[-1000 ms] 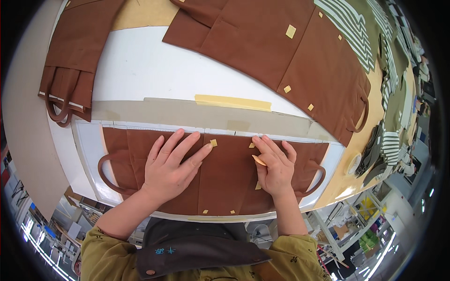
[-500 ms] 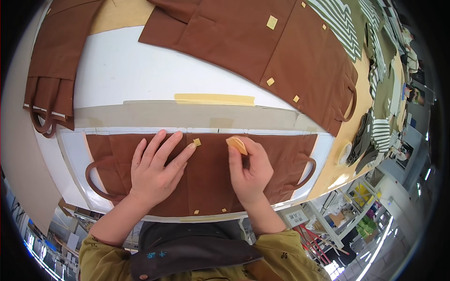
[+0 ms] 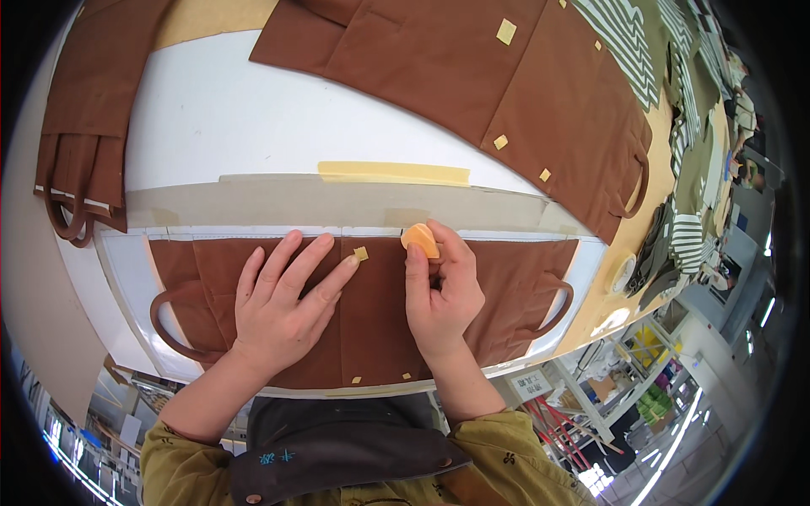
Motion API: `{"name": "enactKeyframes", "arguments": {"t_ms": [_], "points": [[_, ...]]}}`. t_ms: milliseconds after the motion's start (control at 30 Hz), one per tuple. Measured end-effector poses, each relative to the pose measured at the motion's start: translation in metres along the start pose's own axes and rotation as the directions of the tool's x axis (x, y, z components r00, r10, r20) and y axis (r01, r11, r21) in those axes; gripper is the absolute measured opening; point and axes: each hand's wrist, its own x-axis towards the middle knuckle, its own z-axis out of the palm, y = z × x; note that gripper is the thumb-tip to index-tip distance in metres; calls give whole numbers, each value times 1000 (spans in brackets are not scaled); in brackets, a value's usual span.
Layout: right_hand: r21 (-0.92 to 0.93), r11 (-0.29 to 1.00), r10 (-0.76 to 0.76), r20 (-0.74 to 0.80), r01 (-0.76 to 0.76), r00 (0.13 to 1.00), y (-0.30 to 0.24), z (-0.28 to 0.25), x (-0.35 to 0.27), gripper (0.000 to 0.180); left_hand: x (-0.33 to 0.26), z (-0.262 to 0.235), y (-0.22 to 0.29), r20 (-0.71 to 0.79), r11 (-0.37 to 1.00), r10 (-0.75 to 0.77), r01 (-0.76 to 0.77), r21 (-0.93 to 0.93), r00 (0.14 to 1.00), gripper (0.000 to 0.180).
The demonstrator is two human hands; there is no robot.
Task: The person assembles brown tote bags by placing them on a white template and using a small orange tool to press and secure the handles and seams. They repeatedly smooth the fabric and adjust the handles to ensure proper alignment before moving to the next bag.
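Note:
A folded brown fabric piece (image 3: 375, 325) with a loop handle at each end lies along the near side of the table. My left hand (image 3: 283, 304) rests flat on its left half, fingers spread. Its index fingertip touches a small yellow tape square (image 3: 361, 253) near the fabric's far edge. To the right of that square, my right hand (image 3: 445, 291) pinches an orange piece of tailor's chalk (image 3: 419, 240) between thumb and fingers, at the fabric's far edge. Two more small tape bits (image 3: 357, 379) sit along the near edge.
Beyond a grey strip (image 3: 278, 199) with yellow tape (image 3: 392, 174) on it lies a larger brown fabric piece (image 3: 447, 76) bearing tape squares. Another brown piece with handles (image 3: 93, 110) is at far left. Striped and green fabric (image 3: 688, 169) and a tape roll (image 3: 623, 274) are at right.
My right hand has turned and shifted slightly toward the fabric's far edge, so the chalk's flat face now shows. My left hand keeps its place on the fabric. The view has moved slightly.

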Motion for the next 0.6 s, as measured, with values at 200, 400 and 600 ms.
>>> {"name": "enactKeyframes", "arguments": {"t_ms": [200,400,600], "points": [[32,999,21,-31,-20,999,2,2,-3,29,-1,1,-1,5,1000,0,0,-3,1000,48],[15,1000,24,29,-25,999,-1,1,-3,31,-1,0,-1,15,1000,4,-4,-4,1000,49],[10,1000,14,-13,-13,1000,2,3,-3,28,-2,-1,0,13,1000,2,-2,0,1000,50]]}}
